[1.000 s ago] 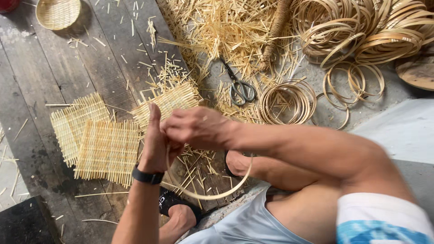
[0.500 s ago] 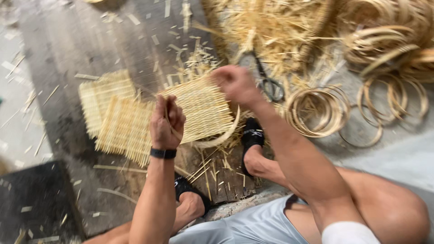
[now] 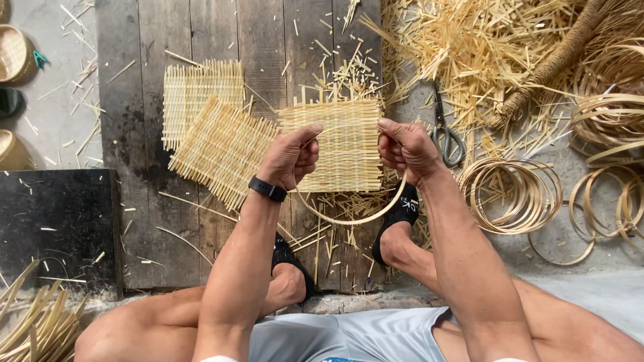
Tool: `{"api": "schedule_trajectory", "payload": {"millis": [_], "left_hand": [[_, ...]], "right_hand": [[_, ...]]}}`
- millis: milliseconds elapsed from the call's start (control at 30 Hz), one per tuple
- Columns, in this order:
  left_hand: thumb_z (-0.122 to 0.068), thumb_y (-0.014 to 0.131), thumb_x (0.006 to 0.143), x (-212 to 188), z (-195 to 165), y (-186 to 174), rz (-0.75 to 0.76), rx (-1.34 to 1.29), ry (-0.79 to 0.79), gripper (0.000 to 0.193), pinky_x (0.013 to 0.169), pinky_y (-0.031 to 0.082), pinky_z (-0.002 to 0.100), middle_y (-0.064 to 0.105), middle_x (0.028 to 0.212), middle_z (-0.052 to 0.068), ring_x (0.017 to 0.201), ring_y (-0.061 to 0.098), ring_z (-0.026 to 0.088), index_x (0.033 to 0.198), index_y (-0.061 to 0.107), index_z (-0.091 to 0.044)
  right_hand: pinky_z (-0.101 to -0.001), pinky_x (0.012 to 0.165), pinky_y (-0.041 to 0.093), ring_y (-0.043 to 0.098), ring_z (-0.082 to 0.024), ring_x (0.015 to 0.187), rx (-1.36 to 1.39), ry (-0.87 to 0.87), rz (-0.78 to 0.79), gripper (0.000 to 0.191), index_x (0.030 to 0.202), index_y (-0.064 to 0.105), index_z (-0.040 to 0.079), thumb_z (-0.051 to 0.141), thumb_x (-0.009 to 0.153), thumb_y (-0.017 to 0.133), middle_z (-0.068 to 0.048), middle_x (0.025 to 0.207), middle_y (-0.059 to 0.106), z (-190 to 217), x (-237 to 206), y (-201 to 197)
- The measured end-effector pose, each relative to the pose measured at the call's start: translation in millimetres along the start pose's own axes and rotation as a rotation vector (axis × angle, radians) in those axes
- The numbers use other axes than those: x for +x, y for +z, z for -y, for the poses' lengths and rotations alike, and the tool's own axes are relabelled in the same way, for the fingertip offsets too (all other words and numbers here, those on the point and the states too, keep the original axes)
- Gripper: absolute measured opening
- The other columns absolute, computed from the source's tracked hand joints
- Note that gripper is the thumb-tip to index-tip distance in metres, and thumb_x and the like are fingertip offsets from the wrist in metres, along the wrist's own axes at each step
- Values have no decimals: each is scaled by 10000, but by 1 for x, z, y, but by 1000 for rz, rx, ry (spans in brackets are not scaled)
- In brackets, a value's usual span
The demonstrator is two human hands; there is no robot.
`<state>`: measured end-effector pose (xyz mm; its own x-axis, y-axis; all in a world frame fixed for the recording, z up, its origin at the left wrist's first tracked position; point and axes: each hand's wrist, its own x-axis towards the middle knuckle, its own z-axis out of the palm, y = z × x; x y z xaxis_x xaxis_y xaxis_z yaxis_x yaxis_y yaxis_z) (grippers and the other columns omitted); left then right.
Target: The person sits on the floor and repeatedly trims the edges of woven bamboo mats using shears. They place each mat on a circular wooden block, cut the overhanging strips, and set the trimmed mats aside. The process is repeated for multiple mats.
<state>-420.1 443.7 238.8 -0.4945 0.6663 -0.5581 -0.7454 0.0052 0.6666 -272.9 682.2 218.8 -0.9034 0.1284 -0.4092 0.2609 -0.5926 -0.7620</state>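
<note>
A: Head camera, what was in the hands at that moment?

B: A square woven bamboo mat [image 3: 345,144] was held over the wooden boards [image 3: 221,40], with a thin bamboo hoop [image 3: 355,218] pressed against it; the lower arc of the hoop showed under the mat. The left hand [image 3: 290,157] was closed on the left edge of the mat, and the right hand [image 3: 406,149] was closed on the right edge, both pinching mat and hoop together.

A: How far was the work?

B: I judge it was in an early stage. The mat was already woven, but its corners still stood outside the hoop and nothing looked trimmed. Two more woven mats [image 3: 211,127] lay flat on the boards just to the left, not yet touched.

A: And around it?

B: Scissors [image 3: 444,131] lay near the right hand, among loose bamboo strips [image 3: 483,47]. Many ready hoops [image 3: 513,194] were stacked at the right. Small finished baskets [image 3: 12,53] stood at the far left edge. A dark slab [image 3: 57,224] lay beside the boards.

A: Any packages, labels or signs?

B: None that I could see.
</note>
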Motion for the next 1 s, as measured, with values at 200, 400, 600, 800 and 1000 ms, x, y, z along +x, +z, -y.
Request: {"api": "schedule_trajectory", "payload": {"millis": [200,400,600,800,1000], "left_hand": [[-256,721,936,4,9,-17,-118,-207,129,279,368,304,216,555,555,-45,412,401,44,704,623,-135],[-232,742,817,34,33,-52,-398,-207,272,104,379,371,203,516,537,-73,427,444,56,899,747,-168],[-150,810,817,85,84,-104,-728,640,420,126,627,575,242,707,773,-26,677,674,89,880,772,-48],[-135,834,787,118,95,-130,-781,902,228,86,697,583,310,773,773,40,672,697,135,864,822,-98],[-143,858,790,121,92,-137,-747,910,147,152,731,591,297,785,825,44,719,716,131,934,818,-114]], "right_hand": [[-247,525,507,581,-106,566,-118,23,-39,374,1035,705,-29,327,1002,597,-19,683,641,6,-5,3],[-258,595,579,690,-113,690,-451,-23,-294,274,1121,680,-35,86,884,746,-48,854,749,-18,22,-2],[-296,661,611,718,-149,720,-848,-7,-578,180,1019,762,25,97,857,787,-73,858,764,-71,73,-19],[-332,763,591,740,-185,786,-1050,-104,-627,187,1030,798,66,123,852,799,-86,892,782,-102,99,-30],[-324,756,582,735,-180,773,-1046,-135,-621,194,1030,801,67,138,849,810,-95,892,781,-111,101,-38]]}}
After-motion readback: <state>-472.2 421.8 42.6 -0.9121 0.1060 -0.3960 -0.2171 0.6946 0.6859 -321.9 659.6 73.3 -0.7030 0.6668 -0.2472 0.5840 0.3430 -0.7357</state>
